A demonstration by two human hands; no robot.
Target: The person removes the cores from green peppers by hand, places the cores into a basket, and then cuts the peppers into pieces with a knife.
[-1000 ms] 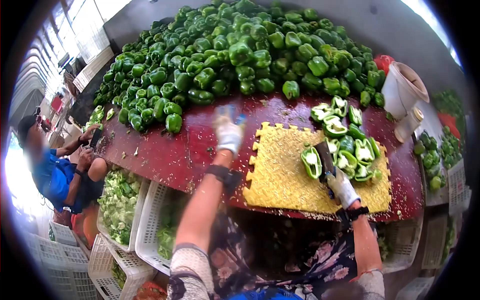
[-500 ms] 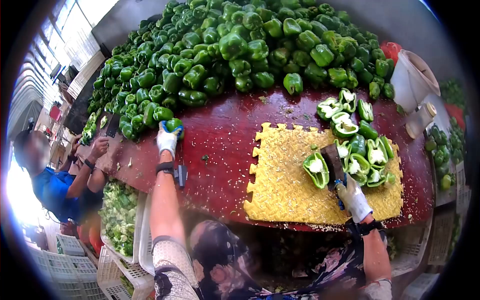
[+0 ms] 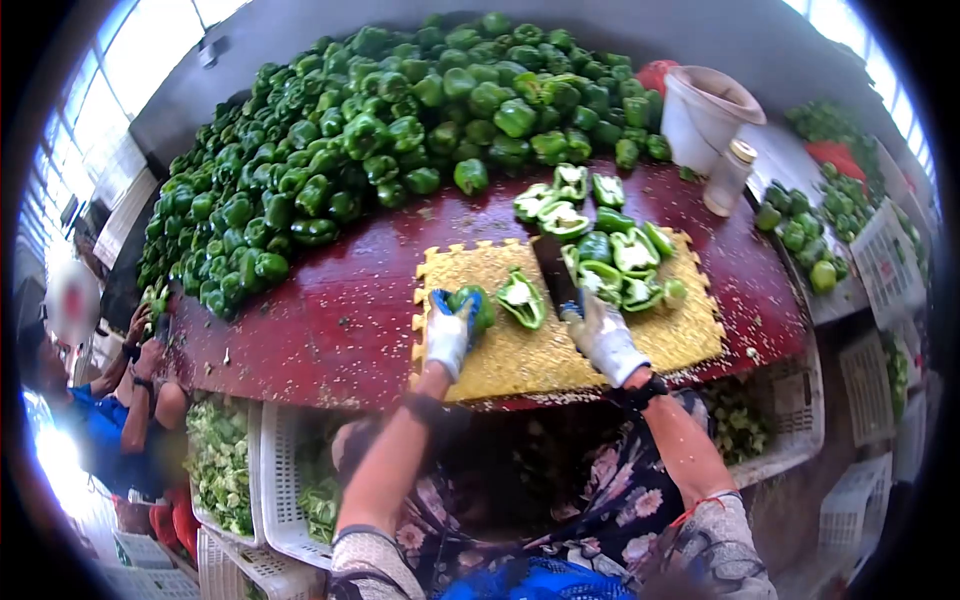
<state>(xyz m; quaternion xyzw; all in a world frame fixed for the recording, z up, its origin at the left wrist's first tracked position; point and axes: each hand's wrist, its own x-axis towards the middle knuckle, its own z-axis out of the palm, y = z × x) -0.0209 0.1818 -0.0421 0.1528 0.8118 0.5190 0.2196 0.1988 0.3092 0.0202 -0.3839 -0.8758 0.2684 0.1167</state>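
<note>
My left hand, in a white and blue glove, is closed around a whole green bell pepper over the left part of the yellow foam mat. In my right hand, gloved too, is a knife with a broad dark blade pointing away from me. A halved pepper lies cut side up between the pepper and the blade. Right of the knife, several more halves are gathered on the mat, and others lie at and beyond its far edge.
A large heap of whole peppers covers the back of the red table. A white bucket and a jar stand at the right. Crates of trimmings sit below the front edge. Another person works at the left.
My left hand has brought a pepper from the heap's front edge to the mat. My right hand still holds the knife near the halves. The camera view has turned to the right.
</note>
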